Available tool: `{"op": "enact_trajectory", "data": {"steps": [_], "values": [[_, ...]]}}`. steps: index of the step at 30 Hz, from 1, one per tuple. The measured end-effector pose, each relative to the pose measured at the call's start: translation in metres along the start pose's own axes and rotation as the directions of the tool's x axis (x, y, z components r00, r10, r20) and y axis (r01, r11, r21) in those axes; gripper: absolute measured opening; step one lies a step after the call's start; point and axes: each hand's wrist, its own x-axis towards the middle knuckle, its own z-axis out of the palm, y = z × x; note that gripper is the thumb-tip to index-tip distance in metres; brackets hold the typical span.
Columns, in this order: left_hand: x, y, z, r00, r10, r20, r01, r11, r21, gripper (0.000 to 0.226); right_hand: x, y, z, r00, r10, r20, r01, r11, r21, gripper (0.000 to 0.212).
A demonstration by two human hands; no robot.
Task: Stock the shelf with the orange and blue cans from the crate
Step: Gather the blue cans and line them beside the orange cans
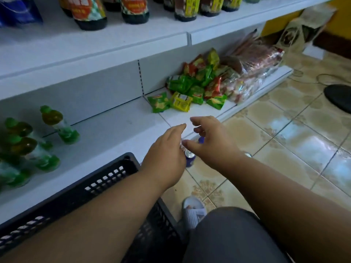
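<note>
Cans: one blue can point(190, 158), silver top visible, sits near frame centre at the front edge of the bottom shelf point(117, 130), mostly covered by the left hand point(167, 156). A second blue object point(201, 139) (probably another can, too hidden to confirm) shows just at 1 o'clock from the first, beneath the right hand point(210, 141).

Left hand: fingers extended toward 1 o'clock, palm side against the can; whether it actually grips the can cannot be told, since the contact area is hidden.

Right hand: fingers spread and loosely curved above the cans, thumb reaching toward the left hand; no grasp is visible.

Crate point(106, 179): black, perforated wall, located at 7 o'clock from the hands, partly under the left forearm.

Shelf contents: green-capped bottles point(51, 128) at 9 o'clock, green and red snack packets point(191, 86) at 12 to 1 o'clock. Dark bottles point(89, 12) stand on the upper shelf at 11 o'clock.

Floor: patterned tiles point(284, 130) at 3 o'clock; a sandalled foot point(193, 209) at 6 o'clock.
</note>
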Motion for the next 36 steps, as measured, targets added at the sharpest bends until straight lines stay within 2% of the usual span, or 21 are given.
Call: {"op": "enact_trajectory", "data": {"steps": [4,9,12,15,18,21,24,29,33,36], "values": [[0.034,-0.034,0.047,0.991,-0.101,0.092,0.105,0.994,-0.042,0.064,0.033,0.075,0.046,0.986,0.150,0.078,-0.151,0.989,0.000,0.068],[0.058,-0.076,0.107,0.959,-0.225,0.171,0.236,0.970,-0.050,0.067,0.072,0.159,0.116,0.942,0.271,0.199,-0.255,0.961,-0.104,0.062],[0.069,-0.093,0.130,0.939,-0.250,0.235,0.269,0.962,-0.053,0.067,0.087,0.194,0.149,0.931,0.304,0.202,-0.272,0.947,-0.170,0.064],[0.081,-0.107,0.146,0.923,-0.264,0.280,0.295,0.953,-0.074,0.066,0.103,0.216,0.173,0.936,0.270,0.227,-0.201,0.936,-0.288,0.071],[0.084,-0.115,0.155,0.900,-0.297,0.320,0.339,0.937,-0.084,0.067,0.116,0.237,0.188,0.904,0.261,0.338,-0.093,0.893,-0.440,0.074],[0.082,-0.117,0.159,0.877,-0.337,0.343,0.387,0.918,-0.087,0.067,0.122,0.250,0.200,0.827,0.291,0.482,-0.015,0.867,-0.498,0.063],[0.084,-0.120,0.160,0.873,-0.366,0.323,0.402,0.914,-0.051,0.066,0.124,0.256,0.206,0.824,0.270,0.498,0.027,0.859,-0.511,0.052],[0.084,-0.123,0.150,0.856,-0.398,0.329,0.430,0.902,-0.027,0.066,0.115,0.246,0.187,0.843,0.305,0.443,-0.134,0.917,-0.376,0.065],[0.077,-0.116,0.132,0.885,-0.383,0.264,0.398,0.917,-0.004,0.067,0.105,0.208,0.144,0.882,0.214,0.419,-0.197,0.977,-0.085,0.059],[0.066,-0.109,0.109,0.893,-0.401,0.203,0.423,0.903,-0.079,0.068,0.098,0.162,0.106,0.876,0.149,0.458,-0.248,0.955,0.165,0.051]]}}
